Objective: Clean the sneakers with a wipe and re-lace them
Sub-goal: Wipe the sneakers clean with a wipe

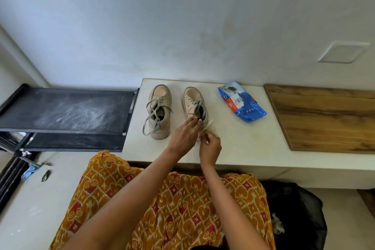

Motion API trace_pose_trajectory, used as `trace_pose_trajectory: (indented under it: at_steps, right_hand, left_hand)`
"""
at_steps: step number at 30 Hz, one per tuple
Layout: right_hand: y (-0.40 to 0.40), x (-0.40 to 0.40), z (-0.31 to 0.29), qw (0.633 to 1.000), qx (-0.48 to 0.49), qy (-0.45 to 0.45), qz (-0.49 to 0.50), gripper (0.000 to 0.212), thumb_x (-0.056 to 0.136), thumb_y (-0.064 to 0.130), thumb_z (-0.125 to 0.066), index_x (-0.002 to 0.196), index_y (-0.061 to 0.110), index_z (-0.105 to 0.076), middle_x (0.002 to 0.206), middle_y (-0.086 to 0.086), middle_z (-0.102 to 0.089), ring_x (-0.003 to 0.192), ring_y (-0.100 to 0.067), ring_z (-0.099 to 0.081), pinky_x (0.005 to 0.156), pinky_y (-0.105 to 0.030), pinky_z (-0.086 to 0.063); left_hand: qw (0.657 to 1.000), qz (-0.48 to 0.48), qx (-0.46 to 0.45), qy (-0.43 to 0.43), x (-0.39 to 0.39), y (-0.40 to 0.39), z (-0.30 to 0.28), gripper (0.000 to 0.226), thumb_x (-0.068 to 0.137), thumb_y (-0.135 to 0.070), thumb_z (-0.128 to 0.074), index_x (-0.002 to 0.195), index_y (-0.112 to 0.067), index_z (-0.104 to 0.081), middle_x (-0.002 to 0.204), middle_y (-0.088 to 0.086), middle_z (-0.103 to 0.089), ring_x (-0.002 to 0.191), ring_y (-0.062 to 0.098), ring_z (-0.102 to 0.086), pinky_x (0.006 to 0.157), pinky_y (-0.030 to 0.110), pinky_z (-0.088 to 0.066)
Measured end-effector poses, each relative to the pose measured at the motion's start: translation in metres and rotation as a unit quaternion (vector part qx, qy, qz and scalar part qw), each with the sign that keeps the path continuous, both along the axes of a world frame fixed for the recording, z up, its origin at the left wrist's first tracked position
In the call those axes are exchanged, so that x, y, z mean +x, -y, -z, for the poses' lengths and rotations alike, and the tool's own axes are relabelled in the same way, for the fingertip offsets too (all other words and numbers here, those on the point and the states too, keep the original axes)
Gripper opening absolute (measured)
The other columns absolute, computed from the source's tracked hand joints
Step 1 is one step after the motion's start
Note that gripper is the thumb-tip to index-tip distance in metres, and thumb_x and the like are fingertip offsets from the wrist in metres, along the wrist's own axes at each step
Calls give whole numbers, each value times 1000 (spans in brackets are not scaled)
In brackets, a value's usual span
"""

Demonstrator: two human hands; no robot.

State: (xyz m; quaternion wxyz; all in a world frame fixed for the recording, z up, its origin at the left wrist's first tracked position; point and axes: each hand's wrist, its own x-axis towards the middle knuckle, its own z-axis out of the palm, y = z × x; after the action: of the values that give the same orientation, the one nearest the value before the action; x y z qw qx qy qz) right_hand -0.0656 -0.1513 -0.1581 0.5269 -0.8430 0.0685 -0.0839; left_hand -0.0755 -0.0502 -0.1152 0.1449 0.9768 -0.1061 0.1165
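At centre frame, two beige sneakers [160, 110] are showing matt cloth-like uppers and woven laces. The blue wipes packet [242, 102] is looking glossy plastic. Right, a wooden board [324, 117] is showing grain; left, a black shelf [67, 110] is looking dusty.
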Motion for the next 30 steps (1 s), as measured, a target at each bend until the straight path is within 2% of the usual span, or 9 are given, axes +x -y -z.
trace_pose_trajectory:
  at_steps: [4, 7, 9, 12, 16, 19, 23, 27, 30]
  right_hand:
    - [19, 11, 6, 999, -38, -24, -11, 19, 87, 19, -64, 104, 14, -71, 100, -3, -70, 97, -19, -62, 79, -28, -52]
    - [30, 38, -10, 999, -46, -4, 13, 19, 82, 23, -71, 96, 11, -72, 101, -5, -70, 100, -24, -61, 77, -28, -50]
    - [33, 52, -23, 999, -4, -33, -19, 20, 84, 22, -69, 96, 6, -67, 107, -8, -68, 104, -24, -61, 82, -25, -47]
    - [32, 61, -33, 994, 67, -85, -25, 22, 87, 15, -66, 106, 7, -61, 106, -6, -66, 99, -20, -63, 78, -23, -48]
    - [15, 42, -26, 993, 104, -50, 24, 22, 89, 9, -60, 110, 6, -67, 107, -5, -70, 100, -15, -64, 85, -22, -50]
    - [15, 19, -14, 995, 92, -37, 11, 21, 90, 8, -59, 109, 5, -69, 104, -5, -71, 93, -9, -63, 84, -20, -50]
    - [27, 33, -16, 998, 40, -52, 2, 19, 90, 9, -60, 105, 5, -70, 103, -9, -71, 98, -18, -66, 82, -20, -47]
    - [7, 47, -40, 986, 148, -40, 60, 19, 89, 12, -62, 105, 7, -70, 103, -7, -72, 98, -15, -66, 87, -27, -52]
    - [-2, 30, -37, 986, 157, -18, 58, 23, 91, 11, -59, 113, 7, -66, 110, -7, -69, 104, -15, -63, 83, -16, -48]
  left_hand:
    - [1000, -10, -1, -6, -2, 2, -1, 46, 93, -4, -46, 139, -4, -42, 143, 17, -43, 134, 28, -39, 100, 38, -46]
    - [1000, -20, -10, -1, -2, 2, -3, 44, 93, -2, -46, 137, -4, -45, 140, 17, -47, 132, 29, -42, 95, 40, -51]
    - [1000, -18, -4, -3, -2, 3, -5, 44, 92, -2, -48, 136, -3, -46, 139, 17, -48, 131, 30, -43, 96, 39, -49]
    - [1000, -11, 3, 3, -2, 2, -5, 45, 90, -1, -53, 134, -3, -48, 136, 18, -50, 128, 32, -47, 95, 40, -49]
    - [1000, -16, -8, 0, -2, 2, -2, 45, 91, -2, -51, 135, -3, -47, 137, 18, -49, 129, 32, -45, 96, 41, -49]
    - [1000, -13, 3, 0, -2, 2, -1, 47, 93, -5, -49, 140, -6, -41, 143, 16, -43, 134, 29, -39, 101, 38, -44]
    - [1000, -15, 11, 6, -3, 3, -4, 46, 93, -5, -50, 139, -6, -42, 142, 17, -45, 133, 30, -41, 100, 38, -44]
    - [999, -14, 28, 20, -5, 5, -3, 45, 83, -2, -62, 128, -2, -55, 129, 20, -57, 119, 33, -55, 93, 38, -49]
    - [999, -14, 38, 30, -6, 4, 2, 46, 84, -4, -60, 129, -4, -54, 131, 20, -55, 122, 33, -52, 103, 38, -41]
